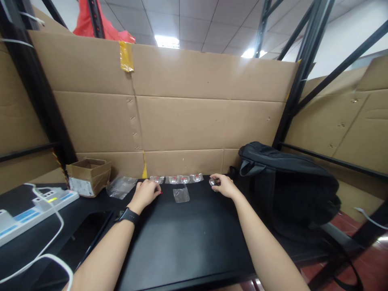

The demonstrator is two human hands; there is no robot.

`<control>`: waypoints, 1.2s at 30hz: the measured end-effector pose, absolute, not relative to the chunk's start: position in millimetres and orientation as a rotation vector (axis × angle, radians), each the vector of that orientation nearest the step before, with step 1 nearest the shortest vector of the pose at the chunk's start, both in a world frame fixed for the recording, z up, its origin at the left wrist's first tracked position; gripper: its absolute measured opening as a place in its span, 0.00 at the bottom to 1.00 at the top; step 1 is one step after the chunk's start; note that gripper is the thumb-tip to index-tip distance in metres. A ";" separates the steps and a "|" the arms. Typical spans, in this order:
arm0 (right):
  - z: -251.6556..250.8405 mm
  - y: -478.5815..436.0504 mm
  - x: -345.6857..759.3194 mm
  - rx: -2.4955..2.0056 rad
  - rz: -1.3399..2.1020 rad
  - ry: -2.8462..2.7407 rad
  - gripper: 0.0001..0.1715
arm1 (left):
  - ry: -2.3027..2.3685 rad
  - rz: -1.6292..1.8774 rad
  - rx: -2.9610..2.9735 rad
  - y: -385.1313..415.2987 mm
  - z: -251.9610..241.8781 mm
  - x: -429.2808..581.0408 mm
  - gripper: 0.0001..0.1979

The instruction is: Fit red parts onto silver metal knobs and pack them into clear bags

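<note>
My right hand [224, 185] is closed around a small round shiny object [212, 182] just above the black tabletop [188, 242]. My left hand [147, 192], with a dark watch on its wrist, is near the table surface with fingers curled together. A tiny red spot shows at its fingertips; what they hold, if anything, I cannot make out. Along the back edge lie several small round items in clear wrapping with red centres [184, 179]. One such packet [157, 179] is just behind my left hand. Between the hands lies a flat clear plastic bag [181, 195].
A larger clear plastic bag [121, 186] and an open cardboard box [89, 177] are at the left. Nearby are a white power strip [39, 214] with cables and a dark flat device [87, 234]. A black backpack [285, 186] stands right. Cardboard [182, 125] walls the back.
</note>
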State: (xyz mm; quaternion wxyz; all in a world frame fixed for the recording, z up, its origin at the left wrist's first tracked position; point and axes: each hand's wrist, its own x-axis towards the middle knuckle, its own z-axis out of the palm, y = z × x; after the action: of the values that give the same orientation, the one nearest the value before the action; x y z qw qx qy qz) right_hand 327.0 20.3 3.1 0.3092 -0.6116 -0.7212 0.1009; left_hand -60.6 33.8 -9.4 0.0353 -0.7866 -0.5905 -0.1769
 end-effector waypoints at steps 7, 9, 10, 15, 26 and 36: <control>16.6 3.1 281.4 -1.082 0.443 -1.793 0.28 | -1.699 -1.256 -2.611 20.3 7.2 -37.1 0.09; 18.2 -5.5 262.2 -0.965 0.491 -1.788 0.28 | -1.564 -1.519 -2.714 13.2 9.6 -20.5 0.12; 18.4 -9.8 253.1 -0.918 0.519 -1.790 0.28 | -1.507 -1.622 -2.755 9.7 9.8 -12.0 0.12; 16.5 -25.0 222.5 -0.763 0.698 -1.818 0.30 | -1.430 -1.908 -2.896 -1.8 5.4 18.2 0.12; 13.6 -27.9 212.8 -0.734 0.764 -1.749 0.30 | -1.517 -1.921 -2.741 -9.0 1.9 25.5 0.13; 9.9 -26.5 213.6 -0.724 0.701 -1.789 0.32 | -1.400 -1.613 -2.620 -15.3 5.7 25.8 0.09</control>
State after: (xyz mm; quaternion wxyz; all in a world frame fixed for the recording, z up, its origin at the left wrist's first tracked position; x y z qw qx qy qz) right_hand 213.6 -26.5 9.9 0.5178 -0.3015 -0.7455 0.2920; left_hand 25.8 -15.3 5.7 -0.1188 -0.7696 -0.4112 -0.4738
